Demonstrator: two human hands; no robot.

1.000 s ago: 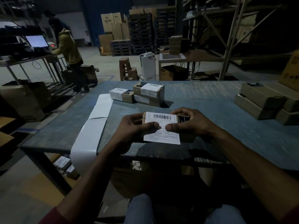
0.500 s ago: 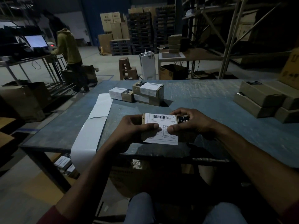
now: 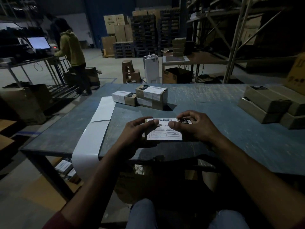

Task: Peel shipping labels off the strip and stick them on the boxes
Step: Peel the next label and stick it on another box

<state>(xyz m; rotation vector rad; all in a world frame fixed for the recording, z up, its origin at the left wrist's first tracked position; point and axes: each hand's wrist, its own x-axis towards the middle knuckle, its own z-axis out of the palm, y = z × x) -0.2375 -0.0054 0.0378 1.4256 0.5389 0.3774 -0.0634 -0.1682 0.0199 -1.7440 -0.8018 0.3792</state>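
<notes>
Box in hand: a small brown box (image 3: 184,121) lies on the grey surface (image 3: 231,146) at the centre of the frame, between the two hands; most of it is covered by the label and the fingers.
Label: a white shipping label (image 3: 165,132) with a barcode along its top edge lies over the top of the box, its lower edge reaching toward the bottom of the frame.
Left hand: the left hand (image 3: 137,134) holds the left end of the box, thumb pressed flat on the label's upper left part, fingers curled round the far side.
Right hand: the right hand (image 3: 194,126) holds the right end, thumb pressed on the label near its middle, fingers curled over a dark printed patch on the box.
Strip: a long white strip (image 3: 97,129) runs along the left part of the surface and hangs over the near edge at lower left.
Labelled boxes: three boxes with white labels (image 3: 148,97) sit together above centre, one stacked on another.
Plain boxes: a stack of brown boxes (image 3: 267,104) rests at the right edge of the frame.
Background: a person in a green hooded top (image 3: 71,48) stands by a lit screen (image 3: 38,42) at upper left.
</notes>
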